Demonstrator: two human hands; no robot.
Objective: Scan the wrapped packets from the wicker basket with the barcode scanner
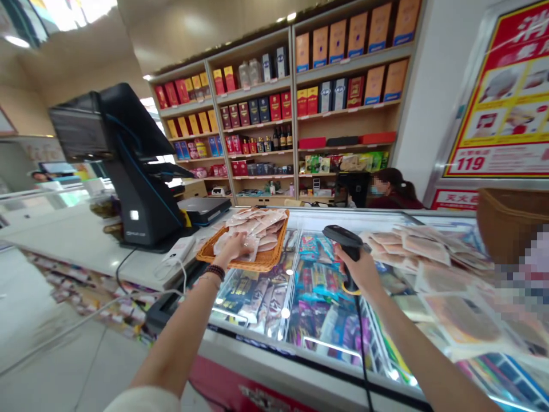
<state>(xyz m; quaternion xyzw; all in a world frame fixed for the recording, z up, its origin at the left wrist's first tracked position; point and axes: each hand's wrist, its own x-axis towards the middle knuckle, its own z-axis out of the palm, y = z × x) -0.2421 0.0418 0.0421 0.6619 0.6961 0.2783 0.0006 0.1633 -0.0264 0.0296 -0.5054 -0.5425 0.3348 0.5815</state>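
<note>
My left hand (pixel 238 247), with a dark beaded bracelet at the wrist, reaches into an orange wicker basket (pixel 269 265) and has its fingers closed on a clear flat packet (pixel 252 252). More pale flat packets (pixel 259 218) are heaped in the basket, which rests on the glass top of a chest freezer (pixel 257 336). My right hand (pixel 359 269) grips a black barcode scanner (pixel 343 234) by its handle above the glass, and its cord (pixel 362 349) hangs down in front of the freezer. Right of this hand lies a spread pile of similar flat packets (pixel 422 246).
A black checkout terminal (pixel 141 189) stands on the white counter (pixel 51 229) at left, with a white cable (pixel 107 306) below. Wrapped ice pops (pixel 319 280) show under the glass. Beyond sits a person (pixel 394 189) before boxed-goods shelves (pixel 257 114). A brown bag (pixel 497 223) is at right.
</note>
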